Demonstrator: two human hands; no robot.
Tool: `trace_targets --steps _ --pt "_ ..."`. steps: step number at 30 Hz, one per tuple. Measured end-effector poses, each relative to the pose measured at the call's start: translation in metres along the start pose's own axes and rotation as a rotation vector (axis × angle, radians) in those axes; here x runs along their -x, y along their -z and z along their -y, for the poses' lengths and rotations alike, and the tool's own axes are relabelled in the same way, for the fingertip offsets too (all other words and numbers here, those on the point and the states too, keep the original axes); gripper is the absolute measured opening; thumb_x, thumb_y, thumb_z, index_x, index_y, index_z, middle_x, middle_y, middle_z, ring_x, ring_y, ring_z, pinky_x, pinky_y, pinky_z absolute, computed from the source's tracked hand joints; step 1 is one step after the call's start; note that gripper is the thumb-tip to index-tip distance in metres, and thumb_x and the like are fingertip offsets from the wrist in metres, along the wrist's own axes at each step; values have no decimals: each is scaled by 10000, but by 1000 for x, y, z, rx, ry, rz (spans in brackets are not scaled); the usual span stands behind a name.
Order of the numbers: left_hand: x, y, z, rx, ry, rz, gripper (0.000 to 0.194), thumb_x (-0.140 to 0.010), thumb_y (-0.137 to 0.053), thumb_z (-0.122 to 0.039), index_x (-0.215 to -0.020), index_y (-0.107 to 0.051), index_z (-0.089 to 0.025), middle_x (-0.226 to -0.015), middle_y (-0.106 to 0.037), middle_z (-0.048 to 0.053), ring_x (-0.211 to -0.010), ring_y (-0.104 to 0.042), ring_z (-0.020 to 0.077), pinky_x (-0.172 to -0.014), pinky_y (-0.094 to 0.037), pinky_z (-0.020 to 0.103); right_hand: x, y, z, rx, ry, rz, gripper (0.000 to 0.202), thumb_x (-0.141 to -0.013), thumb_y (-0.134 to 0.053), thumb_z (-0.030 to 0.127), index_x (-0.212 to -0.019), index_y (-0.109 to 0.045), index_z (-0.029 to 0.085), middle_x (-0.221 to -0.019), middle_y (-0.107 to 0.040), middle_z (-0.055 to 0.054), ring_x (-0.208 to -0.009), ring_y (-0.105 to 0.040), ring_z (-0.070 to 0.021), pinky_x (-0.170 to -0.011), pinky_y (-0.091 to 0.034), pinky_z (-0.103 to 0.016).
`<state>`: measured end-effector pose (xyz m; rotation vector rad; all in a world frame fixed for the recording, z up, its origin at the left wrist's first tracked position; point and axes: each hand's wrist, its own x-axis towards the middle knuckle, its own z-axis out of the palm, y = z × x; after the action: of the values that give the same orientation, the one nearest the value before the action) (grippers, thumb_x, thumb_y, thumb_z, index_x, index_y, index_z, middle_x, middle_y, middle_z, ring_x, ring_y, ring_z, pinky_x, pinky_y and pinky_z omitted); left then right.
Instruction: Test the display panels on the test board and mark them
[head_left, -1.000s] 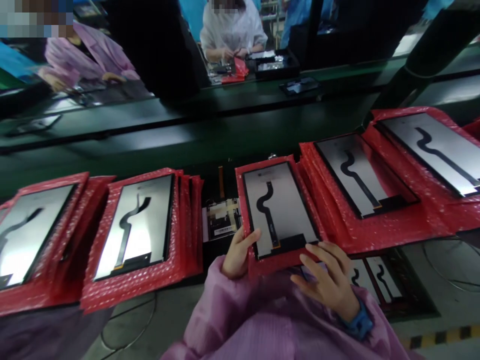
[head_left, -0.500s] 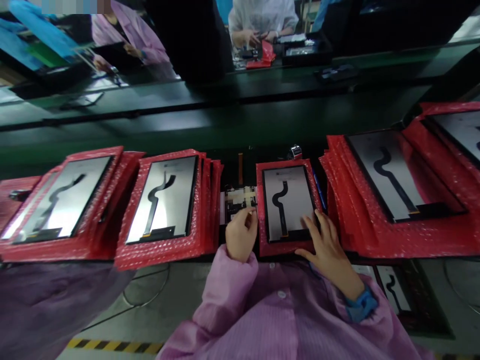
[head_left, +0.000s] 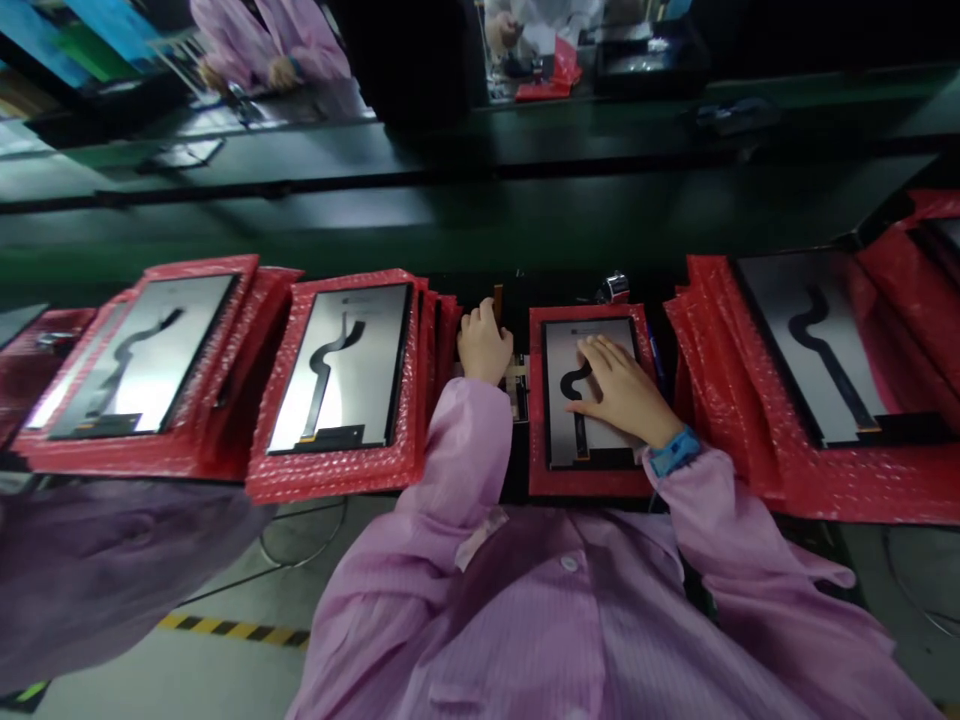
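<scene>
My right hand (head_left: 621,388) rests with outstretched fingers on a display panel (head_left: 564,345). This panel has a silvery back and a black curved ribbon cable (head_left: 576,380), partly covered by my fingers. It lies on a red bubble-wrap sleeve (head_left: 592,484). My left hand (head_left: 485,343) is open, its fingers apart, beside a narrow orange-brown strip (head_left: 498,297). Whether a fingertip touches that strip I cannot tell. Below the hand, a small board with tape (head_left: 518,378) is mostly hidden by my hand and sleeve.
Stacks of red sleeves with display panels stand on the left (head_left: 345,360), far left (head_left: 142,360) and right (head_left: 810,350). A blue pen (head_left: 655,355) and a small metallic object (head_left: 615,287) are beyond the panel. Co-workers' hands (head_left: 281,72) show across the bench.
My left hand has moved forward from the taped board to beside the strip, its fingers opening. My right hand has slid from the panel's right edge onto its middle. The view has shifted slightly.
</scene>
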<state>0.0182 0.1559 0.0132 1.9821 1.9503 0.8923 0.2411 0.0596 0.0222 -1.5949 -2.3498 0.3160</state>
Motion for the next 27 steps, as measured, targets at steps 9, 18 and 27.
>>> trace_targets --steps 9,18,27 --pt "-10 -11 15 749 139 -52 564 -778 -649 -58 -1279 -431 -197 -895 -660 15 -860 -676 158 -829 -539 293 9 -1 6 -89 -14 -21 824 -819 -749 429 -1475 -404 68 -1518 -461 -223 -1469 -380 -349 -1234 -297 -555" --pt "-5 9 -3 899 -66 15 346 -989 -536 -495 -897 -639 -177 -735 -687 9 -652 -668 111 -677 -536 241 -3 8 8 -835 -50 32 879 -832 -698 404 -1549 -205 276 -1587 -353 -144 -1288 -573 -245 -988 -555 -428" --pt "6 23 -10 754 -285 264 178 -998 -537 -238 -926 -675 -151 -764 -706 -4 -701 -681 109 -707 -515 233 -11 -11 25 -1141 -190 48 624 -1008 -188 629 -1056 -644 206 -1191 -682 -99 -1124 -644 -217 -972 -534 -413"
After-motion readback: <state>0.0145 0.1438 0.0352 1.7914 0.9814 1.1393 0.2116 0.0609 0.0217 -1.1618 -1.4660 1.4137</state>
